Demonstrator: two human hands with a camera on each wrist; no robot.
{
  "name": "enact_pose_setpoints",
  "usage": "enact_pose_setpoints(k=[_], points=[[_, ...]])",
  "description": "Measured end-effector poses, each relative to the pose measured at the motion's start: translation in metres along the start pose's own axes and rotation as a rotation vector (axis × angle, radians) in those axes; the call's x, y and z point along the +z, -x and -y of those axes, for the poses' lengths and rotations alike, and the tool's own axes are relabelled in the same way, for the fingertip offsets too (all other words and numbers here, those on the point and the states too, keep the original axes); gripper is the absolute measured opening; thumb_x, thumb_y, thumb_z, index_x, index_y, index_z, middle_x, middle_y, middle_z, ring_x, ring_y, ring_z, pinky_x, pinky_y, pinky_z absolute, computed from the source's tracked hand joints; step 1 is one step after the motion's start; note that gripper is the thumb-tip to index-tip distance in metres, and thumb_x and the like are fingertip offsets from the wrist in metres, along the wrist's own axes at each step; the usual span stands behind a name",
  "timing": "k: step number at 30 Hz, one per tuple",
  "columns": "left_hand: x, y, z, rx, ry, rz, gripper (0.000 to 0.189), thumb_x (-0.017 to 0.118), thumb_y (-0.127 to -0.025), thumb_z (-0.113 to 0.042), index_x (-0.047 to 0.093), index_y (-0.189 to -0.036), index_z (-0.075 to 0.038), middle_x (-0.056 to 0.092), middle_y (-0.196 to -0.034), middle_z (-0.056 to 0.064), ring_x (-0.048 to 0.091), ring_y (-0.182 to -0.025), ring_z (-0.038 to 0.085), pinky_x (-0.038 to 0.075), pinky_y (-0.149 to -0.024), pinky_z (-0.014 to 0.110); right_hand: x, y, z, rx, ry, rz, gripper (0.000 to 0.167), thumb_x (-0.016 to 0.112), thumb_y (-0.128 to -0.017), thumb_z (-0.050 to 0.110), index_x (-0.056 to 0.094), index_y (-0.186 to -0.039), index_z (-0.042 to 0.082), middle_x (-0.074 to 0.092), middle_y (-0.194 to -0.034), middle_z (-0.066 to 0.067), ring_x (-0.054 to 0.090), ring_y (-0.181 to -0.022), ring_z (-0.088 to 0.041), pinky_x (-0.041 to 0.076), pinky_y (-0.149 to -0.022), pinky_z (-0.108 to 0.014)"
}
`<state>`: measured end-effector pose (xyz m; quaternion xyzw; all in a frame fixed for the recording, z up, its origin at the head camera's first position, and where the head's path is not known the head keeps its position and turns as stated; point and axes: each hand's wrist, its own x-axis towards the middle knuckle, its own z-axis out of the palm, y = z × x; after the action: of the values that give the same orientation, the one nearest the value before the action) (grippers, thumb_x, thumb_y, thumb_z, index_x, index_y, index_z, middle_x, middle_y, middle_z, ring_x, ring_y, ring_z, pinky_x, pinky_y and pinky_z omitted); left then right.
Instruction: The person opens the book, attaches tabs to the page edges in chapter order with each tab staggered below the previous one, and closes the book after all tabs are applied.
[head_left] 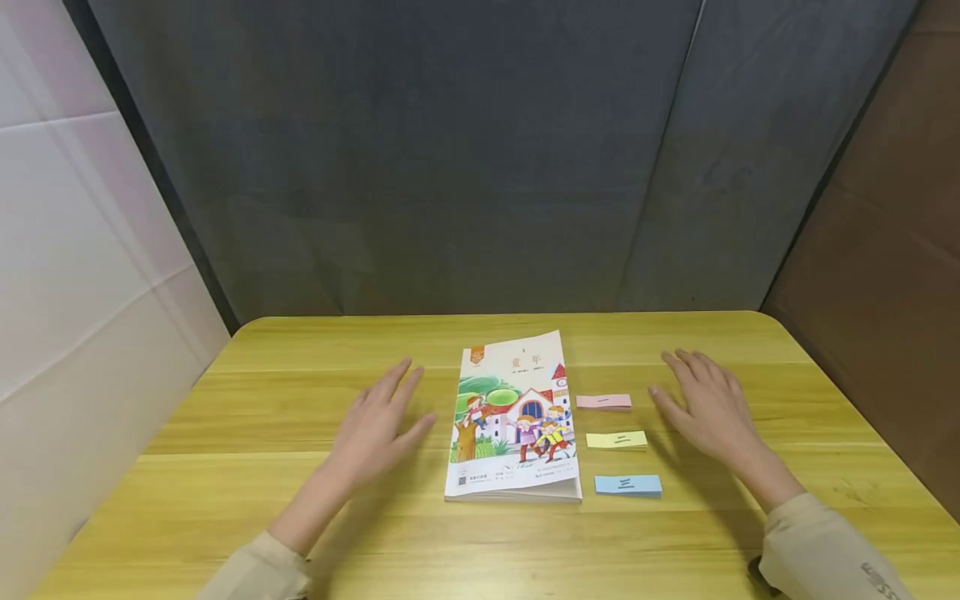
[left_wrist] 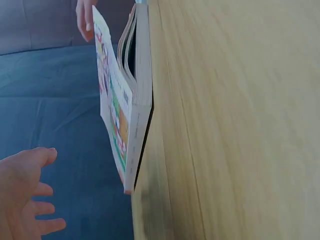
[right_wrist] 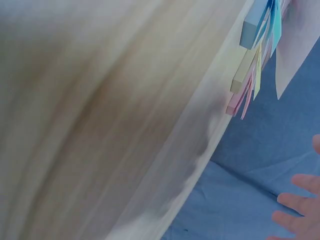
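Note:
A paperback book [head_left: 510, 417] with an illustrated cover of children and a house lies on the table, its front cover slightly lifted at the near edge. To its right, three small pads of sticky notes run in a column: pink [head_left: 603, 402], yellow [head_left: 617, 440] and blue [head_left: 628, 485], each with dark marks on top. My left hand [head_left: 377, 429] hovers left of the book, fingers spread and holding nothing. On the other side, my right hand [head_left: 708, 408] is held over the table beside the pink and yellow pads, fingers extended, also holding nothing.
The wooden table [head_left: 225, 467] has rounded far corners. A dark grey cloth partition [head_left: 450, 167] stands behind it, with a white panel [head_left: 90, 250] at the left and a brown one [head_left: 877, 225] at the right.

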<state>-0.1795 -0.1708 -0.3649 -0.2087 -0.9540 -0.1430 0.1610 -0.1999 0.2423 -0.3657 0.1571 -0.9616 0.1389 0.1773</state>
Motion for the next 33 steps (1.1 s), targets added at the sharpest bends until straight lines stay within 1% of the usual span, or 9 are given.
enact_pose_setpoints(k=[3, 5, 11, 13, 15, 18, 23, 28, 33], points=[[0.003, -0.004, -0.009, 0.051, 0.017, -0.021, 0.059, 0.054, -0.084, -0.041, 0.041, -0.131, -0.007, 0.034, -0.135, 0.014, 0.037, -0.117, 0.033, 0.032, -0.089, 0.052, -0.001, -0.002, 0.002, -0.027, 0.002, -0.026, 0.052, 0.045, -0.089, 0.039, 0.045, -0.124, 0.000, 0.038, -0.126, -0.024, 0.029, -0.116, -0.043, 0.021, -0.089, -0.060], [0.008, -0.006, -0.018, 0.102, 0.024, -0.011, 0.055, 0.057, -0.083, -0.039, 0.046, -0.127, -0.008, 0.040, -0.131, 0.013, 0.042, -0.114, 0.033, 0.036, -0.086, 0.051, 0.000, -0.003, 0.004, -0.047, 0.003, -0.030, 0.049, 0.047, -0.088, 0.037, 0.049, -0.120, 0.000, 0.042, -0.123, -0.023, 0.033, -0.114, -0.042, 0.024, -0.087, -0.059], [0.022, -0.010, -0.050, 0.271, 0.018, 0.119, 0.055, 0.055, -0.081, -0.045, 0.051, -0.123, -0.010, 0.045, -0.127, 0.010, 0.045, -0.112, 0.030, 0.038, -0.086, 0.047, 0.006, -0.005, 0.017, -0.107, 0.021, 0.003, 0.042, 0.050, -0.087, 0.035, 0.056, -0.113, 0.003, 0.051, -0.116, -0.018, 0.043, -0.108, -0.036, 0.034, -0.083, -0.053], [0.026, -0.010, -0.059, 0.313, -0.002, 0.147, 0.056, 0.054, -0.080, -0.048, 0.052, -0.123, -0.011, 0.047, -0.126, 0.009, 0.046, -0.111, 0.029, 0.039, -0.085, 0.045, 0.009, -0.004, 0.023, -0.132, 0.021, 0.017, 0.041, 0.052, -0.086, 0.034, 0.057, -0.111, 0.003, 0.053, -0.113, -0.016, 0.045, -0.106, -0.034, 0.036, -0.083, -0.052], [0.029, -0.011, -0.065, 0.346, -0.024, 0.157, 0.057, 0.055, -0.079, -0.049, 0.053, -0.121, -0.011, 0.048, -0.124, 0.008, 0.047, -0.110, 0.028, 0.040, -0.084, 0.044, 0.011, -0.004, 0.029, -0.167, 0.022, 0.021, 0.038, 0.055, -0.084, 0.033, 0.059, -0.108, 0.004, 0.055, -0.110, -0.014, 0.047, -0.103, -0.032, 0.038, -0.082, -0.050], [0.033, -0.012, -0.072, 0.368, -0.056, 0.164, 0.060, 0.057, -0.077, -0.052, 0.052, -0.121, -0.013, 0.049, -0.122, 0.007, 0.047, -0.110, 0.026, 0.039, -0.086, 0.044, 0.014, -0.003, 0.037, -0.215, 0.015, 0.026, 0.035, 0.059, -0.082, 0.031, 0.061, -0.104, 0.005, 0.058, -0.106, -0.011, 0.050, -0.100, -0.030, 0.040, -0.080, -0.048], [0.040, -0.012, -0.078, 0.384, -0.067, 0.186, 0.064, 0.060, -0.073, -0.053, 0.049, -0.124, -0.015, 0.048, -0.123, 0.005, 0.044, -0.112, 0.023, 0.036, -0.088, 0.045, 0.019, 0.001, 0.048, -0.297, 0.017, 0.045, 0.032, 0.059, -0.081, 0.030, 0.062, -0.102, 0.006, 0.060, -0.101, -0.008, 0.052, -0.096, -0.027, 0.042, -0.078, -0.046], [0.044, -0.011, -0.081, 0.386, -0.062, 0.207, 0.064, 0.061, -0.075, -0.050, 0.046, -0.127, -0.016, 0.046, -0.125, 0.004, 0.043, -0.113, 0.023, 0.035, -0.089, 0.046, 0.023, 0.004, 0.056, -0.362, 0.026, 0.064, 0.034, 0.059, -0.081, 0.032, 0.062, -0.103, 0.006, 0.060, -0.100, -0.006, 0.054, -0.094, -0.025, 0.044, -0.076, -0.043], [0.043, -0.011, -0.082, 0.394, -0.075, 0.202, 0.062, 0.061, -0.076, -0.047, 0.046, -0.128, -0.016, 0.046, -0.125, 0.005, 0.043, -0.113, 0.024, 0.036, -0.089, 0.044, 0.026, 0.006, 0.061, -0.399, 0.006, 0.088, 0.032, 0.060, -0.081, 0.031, 0.063, -0.102, 0.007, 0.060, -0.100, -0.006, 0.054, -0.095, -0.024, 0.044, -0.075, -0.043]])
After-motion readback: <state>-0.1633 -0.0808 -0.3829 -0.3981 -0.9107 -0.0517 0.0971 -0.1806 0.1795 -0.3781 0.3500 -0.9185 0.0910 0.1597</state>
